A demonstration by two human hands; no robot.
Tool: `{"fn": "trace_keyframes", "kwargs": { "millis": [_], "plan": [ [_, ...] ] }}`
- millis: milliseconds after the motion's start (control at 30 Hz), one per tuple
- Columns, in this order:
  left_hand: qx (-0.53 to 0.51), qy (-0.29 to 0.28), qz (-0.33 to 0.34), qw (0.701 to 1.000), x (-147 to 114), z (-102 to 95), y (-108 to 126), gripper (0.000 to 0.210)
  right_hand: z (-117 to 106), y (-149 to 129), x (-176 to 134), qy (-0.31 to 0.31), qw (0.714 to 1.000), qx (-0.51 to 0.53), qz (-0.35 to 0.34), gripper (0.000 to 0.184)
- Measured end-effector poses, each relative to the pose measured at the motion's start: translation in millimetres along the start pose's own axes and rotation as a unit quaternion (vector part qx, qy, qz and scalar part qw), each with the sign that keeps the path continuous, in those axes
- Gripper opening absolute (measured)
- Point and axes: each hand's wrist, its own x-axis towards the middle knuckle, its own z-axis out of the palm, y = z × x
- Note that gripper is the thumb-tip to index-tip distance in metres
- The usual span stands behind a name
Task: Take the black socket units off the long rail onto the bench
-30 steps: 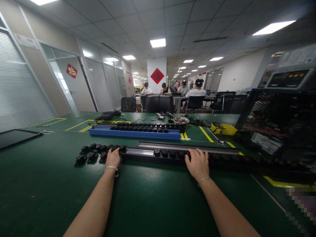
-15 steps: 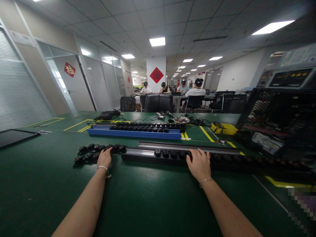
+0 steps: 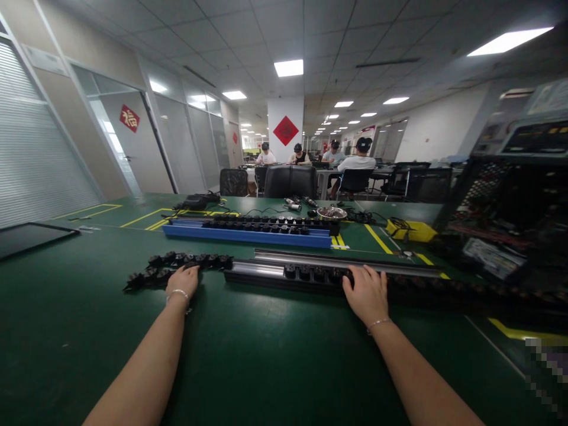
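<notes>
My left hand (image 3: 183, 281) is closed on the right end of a front row of linked black socket-like modules (image 3: 144, 278), lying loose on the table. Its fingertips reach toward a second row (image 3: 208, 260) just behind, which runs up to the rail's left end. My right hand (image 3: 367, 291) rests over a long black rail (image 3: 248, 283), fingers bent across its top and thumb on the near side. Several black round modules (image 3: 305, 272) sit in the rail's channel left of that hand; the channel's left part shows bare metal. What lies under the right fingers is hidden.
Behind lies another black rail (image 3: 310, 258), then a blue rail (image 3: 248, 235) with modules. A metal dish (image 3: 332, 212), a yellow tray (image 3: 412, 231) and cables stand farther back. An open electronics case (image 3: 497, 219) borders the right; a dark flat panel (image 3: 35, 239) lies left. Several people sit beyond.
My left hand has shifted left and slightly nearer, and the front module row has moved left with it. My right hand stays on the rail; the whole view has tilted slightly.
</notes>
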Motion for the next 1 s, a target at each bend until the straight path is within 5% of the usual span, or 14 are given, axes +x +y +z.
{"fn": "trace_keyframes", "kwargs": {
  "millis": [500, 600, 767, 867, 1000],
  "plan": [
    [-0.050, 0.104, -0.134, 0.984, -39, -16.2, 24, 0.027, -3, -1, 1, -0.016, 1.000, 0.004, 0.002, 0.038],
    [-0.050, 0.144, -0.078, 0.985, -45, -17.4, 38, 0.023, -3, -1, 1, -0.011, 1.000, 0.002, 0.002, 0.038],
    [-0.053, 0.204, 0.162, 0.964, -76, -9.3, 90, 0.023, -2, -3, 1, -0.002, 1.000, 0.006, 0.006, 0.037],
    [-0.069, 0.161, 0.296, 0.939, -107, 4.4, 134, 0.031, 0, -2, 0, 0.007, 1.000, 0.006, 0.006, 0.036],
    [-0.084, 0.072, 0.294, 0.949, -141, 25.2, 184, 0.045, 4, -2, -1, 0.025, 1.000, 0.005, 0.002, 0.035]
  ]
}}
